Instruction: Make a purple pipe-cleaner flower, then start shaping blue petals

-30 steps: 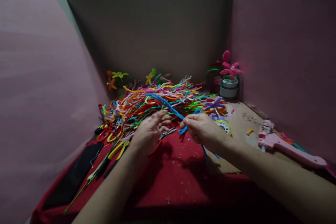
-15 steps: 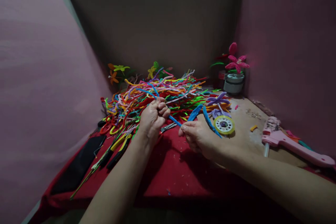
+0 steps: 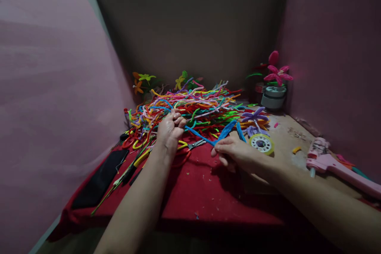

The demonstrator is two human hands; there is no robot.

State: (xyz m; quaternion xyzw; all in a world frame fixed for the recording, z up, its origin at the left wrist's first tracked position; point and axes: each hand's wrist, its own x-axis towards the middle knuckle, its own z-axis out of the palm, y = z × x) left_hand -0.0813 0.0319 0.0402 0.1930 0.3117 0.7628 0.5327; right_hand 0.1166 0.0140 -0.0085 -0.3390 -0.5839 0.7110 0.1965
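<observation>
Blue pipe cleaners (image 3: 199,133) stretch between my two hands over the red cloth. My left hand (image 3: 171,129) is closed in a fist around them, with two loose blue ends poking out beyond it over the pile. My right hand (image 3: 233,151) pinches the other part between thumb and forefinger. From that pinch, blue petal-like loops (image 3: 226,130) rise above the hand. Scissors (image 3: 195,145) with red and yellow handles lie open on the cloth, just past my left wrist. A large heap of coloured pipe cleaners (image 3: 205,105) lies behind both hands.
On the right are a purple pipe-cleaner flower (image 3: 254,115), a tape roll (image 3: 262,144), a pink glue gun (image 3: 327,160) and a grey pot (image 3: 273,97) with pink flowers. At left lie a black phone-like slab (image 3: 99,178) and yellow-black pliers (image 3: 141,158). Pink walls flank the table.
My hands have drawn slightly farther apart along the blue pipe cleaners. The camera view has shifted left, and more of the scissors shows.
</observation>
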